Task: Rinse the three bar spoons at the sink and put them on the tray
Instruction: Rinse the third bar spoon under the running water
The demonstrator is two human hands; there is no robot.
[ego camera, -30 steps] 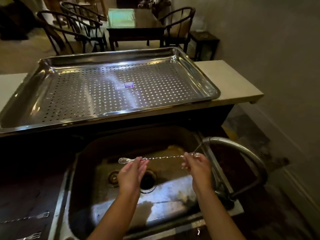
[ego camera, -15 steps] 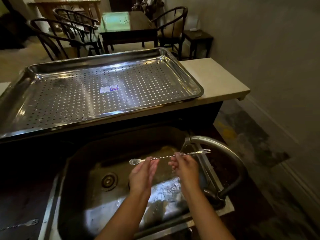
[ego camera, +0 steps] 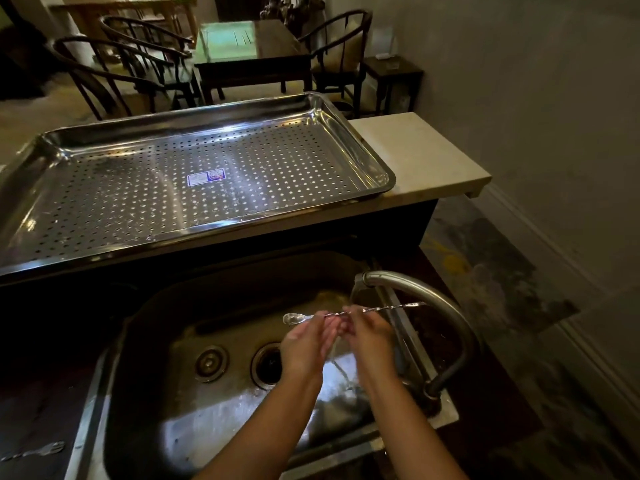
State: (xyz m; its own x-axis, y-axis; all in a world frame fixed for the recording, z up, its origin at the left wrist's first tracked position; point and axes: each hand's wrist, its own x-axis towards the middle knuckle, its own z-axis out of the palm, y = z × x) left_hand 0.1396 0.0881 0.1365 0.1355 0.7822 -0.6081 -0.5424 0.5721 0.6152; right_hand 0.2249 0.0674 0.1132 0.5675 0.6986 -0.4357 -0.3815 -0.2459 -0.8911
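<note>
A thin twisted bar spoon (ego camera: 384,309) lies level over the sink (ego camera: 145,341), bowl to the left, forked end to the right under the tap spout. My left hand (ego camera: 306,344) and my right hand (ego camera: 369,336) both pinch its shaft near the middle, almost touching. Water runs down from the tap (ego camera: 433,306) between my hands. Another bar spoon (ego camera: 38,452) lies on the dark counter at the bottom left. The perforated steel tray (ego camera: 360,147) sits on the raised ledge behind the sink with nothing in it.
The curved tap arches over the sink's right side. Two drain openings (ego camera: 239,363) lie in the basin left of my hands. A pale counter slab (ego camera: 426,157) juts out right of the tray. Dark chairs and a table (ego camera: 249,46) stand behind.
My hands have slid together along the spoon's shaft and sit under the spout. The view shifted right, so only one counter spoon shows.
</note>
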